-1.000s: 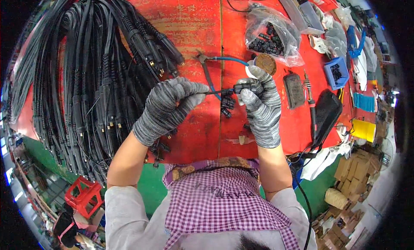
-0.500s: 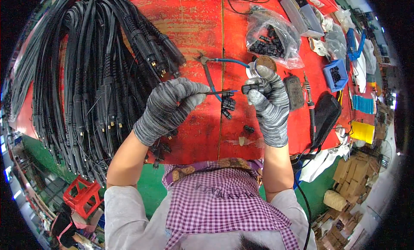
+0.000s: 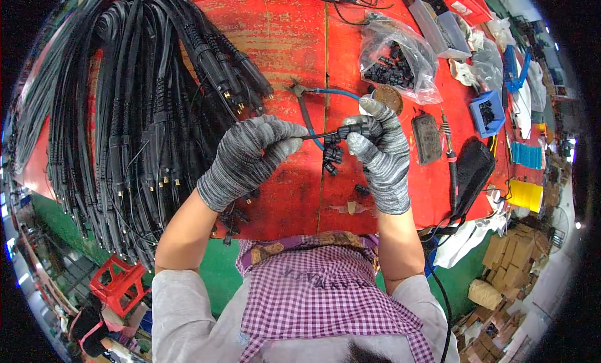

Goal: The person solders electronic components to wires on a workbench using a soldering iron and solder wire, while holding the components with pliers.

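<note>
Both hands wear grey knit gloves above the red table. My left hand (image 3: 253,156) is closed, pinching a thin black cable (image 3: 315,136) between thumb and fingertips. Facing it, my right hand (image 3: 383,153) is closed around a small black connector (image 3: 357,131) with a ribbed body. The cable's end meets the connector's left side, so its tip is hidden. Just below the join, several loose black connector parts (image 3: 332,158) lie on the table. Blue-handled cutting pliers (image 3: 307,103) rest open behind the hands.
A thick bundle of black cables (image 3: 134,112) covers the table's left side. Behind my right hand is a clear bag (image 3: 400,59) of small black parts. To the right lie a round brown tin (image 3: 387,99), a dark block (image 3: 426,139), a soldering iron (image 3: 450,153) and a blue bin (image 3: 487,111).
My right hand has shifted left toward my left hand, bringing the connector onto the cable's end. The bared blue wire tip that showed before is now hidden.
</note>
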Motion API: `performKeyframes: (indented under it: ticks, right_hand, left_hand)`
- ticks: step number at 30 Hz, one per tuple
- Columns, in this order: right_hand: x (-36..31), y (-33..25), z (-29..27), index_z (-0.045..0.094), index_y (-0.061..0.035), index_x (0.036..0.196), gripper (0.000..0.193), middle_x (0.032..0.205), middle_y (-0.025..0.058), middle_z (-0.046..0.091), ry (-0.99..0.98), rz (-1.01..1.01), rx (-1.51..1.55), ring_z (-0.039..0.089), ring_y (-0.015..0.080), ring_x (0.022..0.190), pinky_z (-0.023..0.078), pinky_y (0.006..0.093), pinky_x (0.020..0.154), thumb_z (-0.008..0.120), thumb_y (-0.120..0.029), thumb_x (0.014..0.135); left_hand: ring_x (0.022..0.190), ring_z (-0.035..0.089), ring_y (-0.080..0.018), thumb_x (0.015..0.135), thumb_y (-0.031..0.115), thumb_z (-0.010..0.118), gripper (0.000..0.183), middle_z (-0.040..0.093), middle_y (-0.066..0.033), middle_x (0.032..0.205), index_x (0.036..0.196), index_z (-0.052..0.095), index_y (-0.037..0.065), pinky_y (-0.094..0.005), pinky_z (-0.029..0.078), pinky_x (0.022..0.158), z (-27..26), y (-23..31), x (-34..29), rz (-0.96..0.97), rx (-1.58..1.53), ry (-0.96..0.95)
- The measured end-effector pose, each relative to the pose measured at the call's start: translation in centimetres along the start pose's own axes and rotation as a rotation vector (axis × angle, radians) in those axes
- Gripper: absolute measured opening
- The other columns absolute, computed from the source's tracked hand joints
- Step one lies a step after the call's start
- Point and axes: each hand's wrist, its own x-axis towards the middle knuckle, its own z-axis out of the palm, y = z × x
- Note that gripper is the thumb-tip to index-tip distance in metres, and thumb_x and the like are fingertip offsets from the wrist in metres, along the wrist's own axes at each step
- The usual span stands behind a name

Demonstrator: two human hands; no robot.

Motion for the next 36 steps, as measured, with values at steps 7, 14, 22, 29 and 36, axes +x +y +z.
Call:
performKeyframes:
  ticks: [7, 14, 22, 29, 36]
  right_hand:
    - [0.2, 0.2, 0.9, 0.042, -0.0067, 0.113, 0.048, 0.088, 0.0074, 0.060, -0.027, 0.010, -0.028, 0.057, 0.0129, 0.081, 0.046, 0.0225, 0.071, 0.063, 0.001, 0.070]
    - [0.2, 1.4, 3.4, 0.035, -0.0026, 0.116, 0.053, 0.087, 0.0088, 0.060, -0.039, 0.132, 0.025, 0.058, 0.0138, 0.080, 0.047, 0.0242, 0.072, 0.062, 0.003, 0.071]
    - [0.5, 2.6, 3.5, 0.037, -0.0021, 0.116, 0.052, 0.085, 0.0071, 0.060, -0.089, 0.210, 0.352, 0.056, 0.0105, 0.071, 0.046, 0.0198, 0.063, 0.065, -0.010, 0.073]
    - [0.4, 4.1, 3.8, 0.058, -0.0045, 0.093, 0.018, 0.083, 0.0021, 0.059, 0.046, 0.179, 0.350, 0.052, 0.0073, 0.064, 0.043, 0.0179, 0.060, 0.061, -0.012, 0.078]
    - [1.0, 2.5, 5.1, 0.060, -0.0036, 0.088, 0.011, 0.083, 0.0010, 0.060, 0.031, 0.095, 0.180, 0.052, 0.0067, 0.075, 0.042, 0.0193, 0.069, 0.060, -0.006, 0.077]
  left_hand:
    - [0.066, 0.058, -0.0219, 0.072, 0.006, 0.058, 0.019, 0.059, -0.0085, 0.074, 0.091, 0.061, 0.007, -0.0291, 0.046, 0.061, 0.0, 0.0, 0.3, 0.056, 0.004, 0.037]
    - [0.070, 0.057, -0.0225, 0.069, 0.020, 0.065, 0.043, 0.060, -0.0093, 0.083, 0.109, 0.052, 0.011, -0.0324, 0.046, 0.064, 0.0, 0.7, 0.3, 0.008, -0.004, -0.003]
    - [0.082, 0.058, -0.0156, 0.072, 0.005, 0.062, 0.034, 0.060, -0.0079, 0.093, 0.105, 0.055, 0.005, -0.0253, 0.045, 0.074, 0.1, 0.3, 0.1, -0.056, -0.019, 0.102]
    - [0.065, 0.056, -0.0215, 0.073, 0.010, 0.060, 0.029, 0.058, -0.0090, 0.077, 0.101, 0.057, 0.007, -0.0291, 0.045, 0.060, 1.0, -0.9, -0.2, 0.117, 0.018, 0.282]
    - [0.071, 0.058, -0.0223, 0.073, 0.010, 0.060, 0.030, 0.059, -0.0096, 0.081, 0.102, 0.055, 0.006, -0.0297, 0.046, 0.064, 0.3, 0.4, -0.6, 0.036, -0.012, 0.256]
